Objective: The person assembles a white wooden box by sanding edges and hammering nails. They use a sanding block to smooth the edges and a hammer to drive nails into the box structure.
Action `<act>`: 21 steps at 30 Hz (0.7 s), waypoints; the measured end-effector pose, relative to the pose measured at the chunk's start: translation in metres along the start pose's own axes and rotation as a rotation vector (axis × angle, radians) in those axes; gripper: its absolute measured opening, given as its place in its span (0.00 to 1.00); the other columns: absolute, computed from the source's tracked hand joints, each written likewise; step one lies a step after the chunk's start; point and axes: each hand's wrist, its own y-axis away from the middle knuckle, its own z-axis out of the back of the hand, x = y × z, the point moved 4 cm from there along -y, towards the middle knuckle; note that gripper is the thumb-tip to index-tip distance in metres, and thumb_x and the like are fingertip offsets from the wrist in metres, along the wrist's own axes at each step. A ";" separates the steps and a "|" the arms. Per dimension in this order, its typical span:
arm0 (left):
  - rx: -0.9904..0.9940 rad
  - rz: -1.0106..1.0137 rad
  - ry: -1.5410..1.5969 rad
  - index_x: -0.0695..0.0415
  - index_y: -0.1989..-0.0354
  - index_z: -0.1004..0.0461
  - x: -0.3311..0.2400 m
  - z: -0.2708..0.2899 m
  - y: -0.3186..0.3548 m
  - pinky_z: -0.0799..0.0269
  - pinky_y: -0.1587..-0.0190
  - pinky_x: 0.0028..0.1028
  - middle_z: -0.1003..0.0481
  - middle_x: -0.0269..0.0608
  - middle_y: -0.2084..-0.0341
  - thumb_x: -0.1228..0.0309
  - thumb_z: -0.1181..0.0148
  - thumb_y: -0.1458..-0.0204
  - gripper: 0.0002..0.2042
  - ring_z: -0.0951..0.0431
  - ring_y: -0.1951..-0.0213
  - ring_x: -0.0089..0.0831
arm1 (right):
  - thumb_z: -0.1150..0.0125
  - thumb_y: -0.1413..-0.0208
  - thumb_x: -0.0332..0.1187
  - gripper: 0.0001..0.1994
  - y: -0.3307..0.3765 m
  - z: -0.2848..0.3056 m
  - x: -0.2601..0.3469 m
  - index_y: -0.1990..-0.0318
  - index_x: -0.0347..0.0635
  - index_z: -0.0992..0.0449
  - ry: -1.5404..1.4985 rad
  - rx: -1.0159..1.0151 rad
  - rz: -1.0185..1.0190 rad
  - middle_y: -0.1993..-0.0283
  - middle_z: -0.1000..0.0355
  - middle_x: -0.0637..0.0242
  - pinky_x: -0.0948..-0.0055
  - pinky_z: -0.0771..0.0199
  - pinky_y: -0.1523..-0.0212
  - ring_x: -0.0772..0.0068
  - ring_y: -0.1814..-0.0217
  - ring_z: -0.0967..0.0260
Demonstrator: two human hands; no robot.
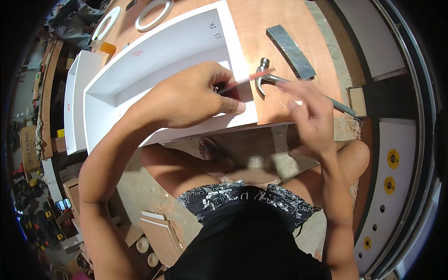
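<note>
My left hand [200, 93] reaches over the near right corner of a white open box [91, 100]. Its fingers are closed on a thin red and pale stick-like thing [254, 76], which points right and is blurred. I cannot make out its kind. My right hand [313, 114] is in the air to the right of the box, smeared by motion. A small white spot shows by its fingertips; whether it holds anything is unclear. Just beyond it, a claw hammer [275, 79] with a metal head lies on the wooden tabletop [252, 28].
A dark grey flat block [291, 52] lies beyond the hammer. White rolls of edging [154, 16], a bottle of orange liquid [105, 46] and a second white panel piece [81, 93] are at the left. Wood boards [161, 238] lie on the floor below, left.
</note>
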 end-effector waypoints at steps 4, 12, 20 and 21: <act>0.039 -0.041 0.104 0.63 0.63 0.17 0.013 0.006 -0.003 0.28 0.60 0.29 0.20 0.38 0.73 0.57 0.25 0.46 0.18 0.22 0.68 0.27 | 0.36 0.37 0.28 0.20 0.001 -0.020 -0.070 0.38 0.36 0.22 0.612 0.103 0.086 0.47 0.23 0.51 0.57 0.22 0.46 0.48 0.44 0.25; 0.069 -0.158 0.120 0.59 0.68 0.18 0.018 0.011 -0.010 0.35 0.67 0.25 0.21 0.33 0.77 0.53 0.20 0.48 0.20 0.24 0.73 0.22 | 0.37 0.34 0.29 0.17 0.002 -0.013 -0.058 0.39 0.37 0.22 0.793 0.130 -0.196 0.50 0.22 0.49 0.53 0.22 0.52 0.47 0.51 0.23; 0.150 -0.323 0.433 0.58 0.65 0.16 0.038 -0.002 -0.020 0.37 0.68 0.26 0.18 0.35 0.71 0.53 0.27 0.42 0.18 0.23 0.70 0.21 | 0.37 0.37 0.18 0.20 0.022 0.040 0.133 0.37 0.31 0.21 0.588 0.102 -0.023 0.46 0.18 0.45 0.66 0.25 0.41 0.56 0.46 0.18; 0.165 -0.330 0.440 0.57 0.64 0.16 0.041 -0.003 -0.020 0.37 0.68 0.26 0.17 0.35 0.71 0.53 0.27 0.41 0.18 0.23 0.70 0.20 | 0.36 0.40 0.16 0.20 0.015 0.032 0.141 0.40 0.34 0.18 0.611 0.100 0.055 0.46 0.17 0.47 0.68 0.22 0.46 0.55 0.49 0.17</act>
